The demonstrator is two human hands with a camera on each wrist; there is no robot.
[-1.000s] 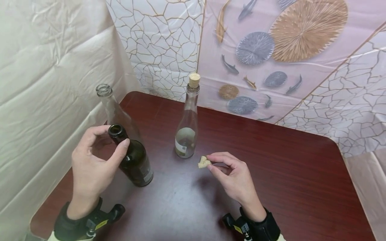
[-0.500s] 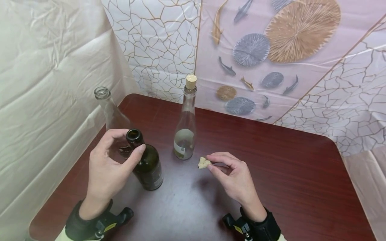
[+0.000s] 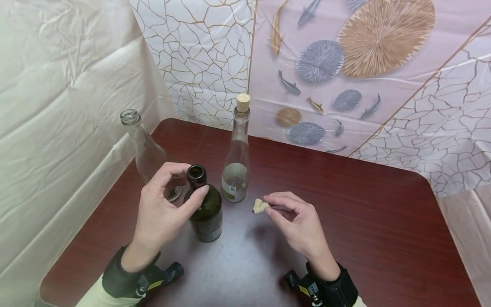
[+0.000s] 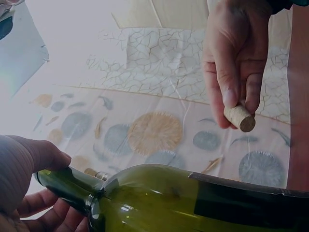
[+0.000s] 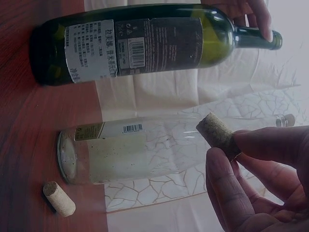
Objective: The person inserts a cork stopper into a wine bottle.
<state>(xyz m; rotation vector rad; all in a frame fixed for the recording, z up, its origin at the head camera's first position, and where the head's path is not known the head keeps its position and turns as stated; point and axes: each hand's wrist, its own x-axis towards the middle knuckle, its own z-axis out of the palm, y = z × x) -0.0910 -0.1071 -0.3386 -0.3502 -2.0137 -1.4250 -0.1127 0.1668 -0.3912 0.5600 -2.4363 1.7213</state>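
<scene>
My left hand (image 3: 159, 213) grips a dark green wine bottle (image 3: 209, 219) by its neck, thumb on the near side. The bottle stands upright with an uncorked mouth, and its dark and white labels show in the right wrist view. To its right, my right hand (image 3: 301, 226) pinches a cork (image 5: 218, 133) between thumb and fingers, apart from the bottle. A second cork (image 5: 59, 199) lies on the table; in the head view the held cork overlaps it. Behind them stands a clear bottle (image 3: 235, 170) with a cork (image 3: 243, 103) in its mouth.
Another clear bottle (image 3: 147, 149), uncorked, stands at the back left, partly hidden by my left hand. The dark red table (image 3: 364, 221) meets a patterned cloth (image 3: 318, 102) at the back and a pale cloth (image 3: 69, 128) on the left.
My left hand has moved the green wine bottle to the right, closer to the corked clear bottle and the held cork. My right hand has stayed almost in place.
</scene>
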